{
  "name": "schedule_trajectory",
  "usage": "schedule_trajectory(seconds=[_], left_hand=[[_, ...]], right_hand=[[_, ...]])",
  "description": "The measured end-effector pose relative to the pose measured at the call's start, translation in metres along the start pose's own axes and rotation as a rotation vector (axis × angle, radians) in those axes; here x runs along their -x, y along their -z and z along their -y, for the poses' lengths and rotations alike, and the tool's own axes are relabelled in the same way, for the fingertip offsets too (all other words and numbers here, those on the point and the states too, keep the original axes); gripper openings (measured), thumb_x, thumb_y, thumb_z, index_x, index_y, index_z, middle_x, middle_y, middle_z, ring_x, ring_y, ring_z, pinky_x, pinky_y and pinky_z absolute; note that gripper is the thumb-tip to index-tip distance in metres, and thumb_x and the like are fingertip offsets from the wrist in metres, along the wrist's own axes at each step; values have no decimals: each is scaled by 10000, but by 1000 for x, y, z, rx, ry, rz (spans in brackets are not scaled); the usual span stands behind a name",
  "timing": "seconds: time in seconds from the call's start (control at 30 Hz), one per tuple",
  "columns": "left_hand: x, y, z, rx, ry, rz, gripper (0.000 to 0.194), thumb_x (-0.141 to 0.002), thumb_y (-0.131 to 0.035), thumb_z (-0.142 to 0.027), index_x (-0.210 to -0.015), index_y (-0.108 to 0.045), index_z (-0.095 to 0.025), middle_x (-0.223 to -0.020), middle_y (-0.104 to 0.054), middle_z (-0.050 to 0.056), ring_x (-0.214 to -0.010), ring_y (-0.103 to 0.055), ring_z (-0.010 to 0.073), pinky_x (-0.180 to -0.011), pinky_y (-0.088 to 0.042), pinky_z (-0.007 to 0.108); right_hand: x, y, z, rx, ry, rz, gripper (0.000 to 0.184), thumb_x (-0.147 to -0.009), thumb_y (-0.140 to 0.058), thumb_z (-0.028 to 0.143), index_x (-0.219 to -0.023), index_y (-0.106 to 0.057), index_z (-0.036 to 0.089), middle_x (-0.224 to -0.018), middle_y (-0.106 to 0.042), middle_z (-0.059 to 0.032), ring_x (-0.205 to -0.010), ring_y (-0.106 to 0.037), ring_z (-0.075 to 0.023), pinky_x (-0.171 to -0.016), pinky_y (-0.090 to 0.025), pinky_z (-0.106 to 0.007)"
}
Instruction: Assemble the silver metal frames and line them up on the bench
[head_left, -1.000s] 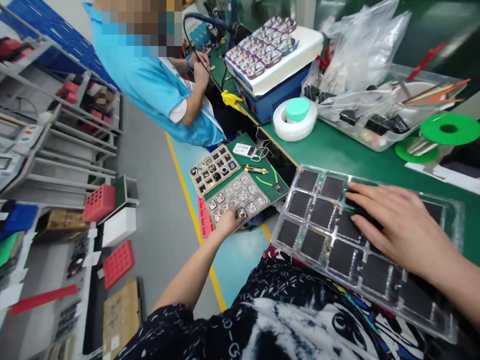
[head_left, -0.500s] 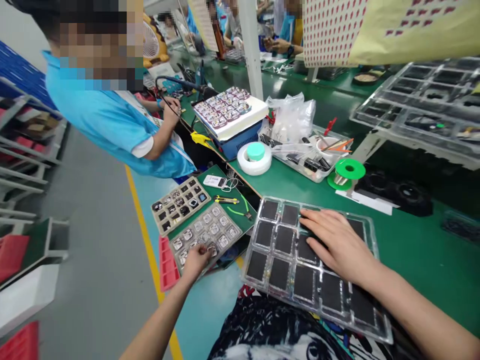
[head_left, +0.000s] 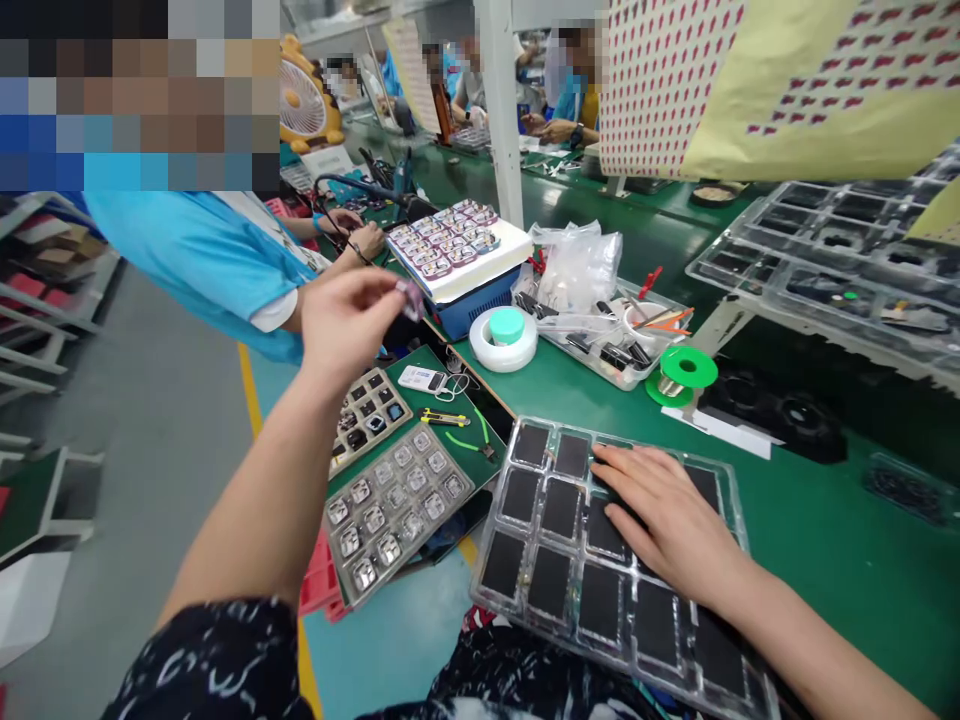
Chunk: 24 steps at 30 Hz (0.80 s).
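Observation:
My left hand is raised in the air and pinches a small silvery part between thumb and fingers. Below it lies a grey tray filled with several similar parts, beside a beige tray of dark parts. My right hand lies flat, fingers stretched, on a clear plastic tray of black square pads at the green bench's near edge.
A person in a light blue shirt works to the left at the bench. A blue-and-white box carries another tray of parts. A tape roll, a green spool and a clear bin of clips stand behind.
My left hand has lifted from the grey tray up into the air with a small part in its fingers. My right hand stays on the clear tray.

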<state>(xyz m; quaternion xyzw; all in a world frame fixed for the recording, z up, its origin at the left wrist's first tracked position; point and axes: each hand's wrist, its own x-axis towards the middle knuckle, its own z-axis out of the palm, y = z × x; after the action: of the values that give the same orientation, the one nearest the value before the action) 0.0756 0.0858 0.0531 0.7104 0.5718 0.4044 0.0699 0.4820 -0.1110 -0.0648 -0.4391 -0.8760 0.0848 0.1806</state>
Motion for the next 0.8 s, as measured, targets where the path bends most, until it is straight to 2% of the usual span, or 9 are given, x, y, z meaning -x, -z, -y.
schedule_trajectory(seconds=[0.07, 0.17, 0.23, 0.33, 0.43, 0.5, 0.6, 0.7, 0.8], left_hand=[[-63, -21, -24, -8, -81, -35, 251, -880, -661, -334, -1068, -765, -204, -987, -758, 66, -882, -659, 214, -781, -537, 329], [-140, -63, -43, -17, -121, 55, 239, -841, -663, -238, -1032, -773, -147, -975, -761, 97, -903, -653, 229, -843, -523, 358], [-178, -90, -46, -36, -130, 123, 240, -818, -663, -194, -1016, -780, -125, -955, -759, 107, -887, -644, 227, -860, -510, 370], [-218, -123, -44, -93, -131, 181, 233, -790, -681, -153, -990, -792, -110, -905, -756, 85, -849, -621, 194, -867, -494, 350], [-237, -145, -43, -152, -76, 228, 211, -838, -671, -209, -954, -793, -82, -829, -739, 34, -831, -590, 127, -891, -472, 289], [-242, -155, -42, -149, -38, 262, 315, -920, -594, -312, -871, -782, -64, -773, -720, 18, -860, -589, 99, -931, -453, 264], [-243, -163, -38, -111, -39, 296, 446, -971, -532, -386, -773, -756, -55, -767, -724, 47, -949, -609, 115, -1000, -437, 291], [-243, -163, -33, -167, -32, 316, 297, -901, -648, -308, -801, -765, -55, -842, -746, 102, -996, -622, 173, -1021, -443, 347], [-244, -159, -30, -221, -25, 337, 100, -786, -760, -185, -818, -769, -90, -875, -748, 131, -990, -645, 235, -968, -470, 382]], right_hand=[[0, 0, -1, -12, -2, -5, 441, -1053, -547, 217, -1490, -593, 251, -1609, -553, -93, -1471, -527, -296, -1211, -434, -601], [1, 0, -2, -22, -6, -6, 472, -1043, -553, 201, -1509, -584, 270, -1610, -553, -86, -1466, -535, -302, -1200, -450, -617], [2, -1, -2, -19, -14, -8, 483, -1041, -555, 192, -1517, -577, 275, -1613, -550, -82, -1468, -534, -303, -1205, -450, -623], [3, -1, -2, -5, -17, 1, 487, -1042, -553, 188, -1523, -565, 264, -1626, -534, -78, -1478, -522, -298, -1219, -443, -623], [3, -1, -2, 6, -18, 15, 484, -1046, -540, 182, -1525, -555, 252, -1634, -524, -74, -1488, -510, -288, -1223, -447, -614], [3, -1, -2, 10, -24, 21, 479, -1051, -530, 182, -1524, -553, 254, -1637, -520, -68, -1491, -508, -282, -1226, -447, -610], [3, -1, -2, 13, -26, 37, 476, -1058, -519, 184, -1527, -550, 262, -1645, -511, -58, -1494, -502, -275, -1237, -434, -612], [3, -2, -3, 12, -26, 49, 480, -1062, -515, 184, -1533, -547, 268, -1652, -501, -53, -1503, -489, -272, -1245, -420, -618], [4, -4, -3, 4, -33, 40, 475, -1065, -512, 193, -1534, -547, 263, -1651, -502, -53, -1505, -486, -272, -1248, -418, -609]])
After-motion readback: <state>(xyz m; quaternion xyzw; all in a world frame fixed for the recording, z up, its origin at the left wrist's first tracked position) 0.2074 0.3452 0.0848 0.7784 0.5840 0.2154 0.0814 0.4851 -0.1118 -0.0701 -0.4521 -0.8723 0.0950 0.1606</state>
